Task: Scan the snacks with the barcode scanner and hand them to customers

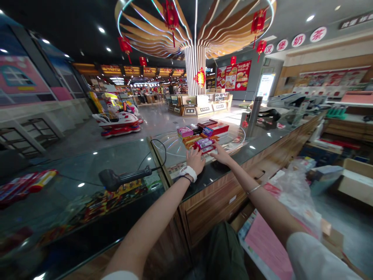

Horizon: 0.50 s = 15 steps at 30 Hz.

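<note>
A heap of colourful boxed snacks (202,134) lies on the glass shop counter (250,149), with red, pink and orange packs among them. My right hand (220,154) reaches from the right, its fingertips on a red and purple pack (204,144) at the near end of the heap. My left hand (195,161), wearing a white wristband, rests just in front of the heap, close beside that pack. Part of the pack's near end is hidden behind my fingers.
A black barcode scanner (125,177) with a cable lies on the glass to the left. A clear plastic bag (294,194) and pink paper (268,249) sit below the counter on the right. A wooden counter front (212,210) stands before me, and a coin-operated kiddie ride (116,122) stands beyond.
</note>
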Available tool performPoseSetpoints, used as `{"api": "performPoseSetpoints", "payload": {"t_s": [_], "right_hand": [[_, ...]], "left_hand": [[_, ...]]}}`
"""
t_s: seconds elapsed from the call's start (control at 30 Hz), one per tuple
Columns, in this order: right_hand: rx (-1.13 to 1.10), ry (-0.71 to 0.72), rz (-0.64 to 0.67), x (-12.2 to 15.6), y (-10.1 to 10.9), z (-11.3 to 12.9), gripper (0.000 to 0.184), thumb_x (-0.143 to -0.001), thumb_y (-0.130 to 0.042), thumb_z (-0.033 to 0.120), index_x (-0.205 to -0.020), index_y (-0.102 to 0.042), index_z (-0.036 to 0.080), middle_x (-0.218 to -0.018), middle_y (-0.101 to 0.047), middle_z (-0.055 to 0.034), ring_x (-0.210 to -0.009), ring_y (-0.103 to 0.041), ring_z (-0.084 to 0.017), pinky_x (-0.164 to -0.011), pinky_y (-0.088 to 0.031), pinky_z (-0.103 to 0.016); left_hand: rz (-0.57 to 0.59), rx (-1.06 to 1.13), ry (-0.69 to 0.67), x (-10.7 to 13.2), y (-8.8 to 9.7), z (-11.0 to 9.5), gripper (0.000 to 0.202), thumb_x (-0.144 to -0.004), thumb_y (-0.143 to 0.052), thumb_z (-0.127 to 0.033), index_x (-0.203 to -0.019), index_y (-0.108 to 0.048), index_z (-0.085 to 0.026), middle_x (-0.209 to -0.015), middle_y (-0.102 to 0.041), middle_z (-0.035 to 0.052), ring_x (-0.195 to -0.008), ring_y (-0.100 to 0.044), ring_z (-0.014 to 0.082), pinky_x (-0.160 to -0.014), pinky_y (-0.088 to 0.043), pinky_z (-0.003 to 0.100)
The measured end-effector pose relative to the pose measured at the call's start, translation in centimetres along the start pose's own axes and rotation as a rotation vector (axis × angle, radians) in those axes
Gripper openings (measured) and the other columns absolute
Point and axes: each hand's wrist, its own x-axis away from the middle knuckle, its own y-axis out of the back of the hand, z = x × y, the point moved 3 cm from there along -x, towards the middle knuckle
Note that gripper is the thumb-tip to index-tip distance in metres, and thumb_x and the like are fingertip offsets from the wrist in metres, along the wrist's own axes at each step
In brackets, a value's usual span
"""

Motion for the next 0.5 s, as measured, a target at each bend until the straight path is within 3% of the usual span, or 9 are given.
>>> {"api": "performPoseSetpoints", "payload": {"t_s": [0.33,0.5], "right_hand": [[0.072,0.019,-0.081,0.1,0.2,-0.4,0.052,-0.072,-0.064,0.023,-0.123,-0.059,0.017,-0.150,-0.042,-0.0162,-0.144,-0.036,-0.030,-0.120,-0.026,-0.052],[0.172,0.094,-0.117,0.8,0.1,1.0,0.061,-0.075,-0.057,0.020,-0.135,-0.051,0.012,-0.154,-0.038,-0.0202,-0.146,-0.033,-0.031,-0.120,-0.027,-0.053]], "left_hand": [[-0.028,-0.026,0.026,0.1,-0.2,0.2,0.047,-0.092,-0.056,-0.031,-0.136,-0.055,-0.016,-0.152,-0.044,0.0171,-0.148,-0.031,0.0312,-0.123,-0.020,0.055],[-0.056,-0.144,-0.062,1.2,1.2,-0.3,0.052,-0.091,-0.057,-0.027,-0.140,-0.051,-0.013,-0.158,-0.035,0.0194,-0.150,-0.024,0.0312,-0.124,-0.015,0.054]]}}
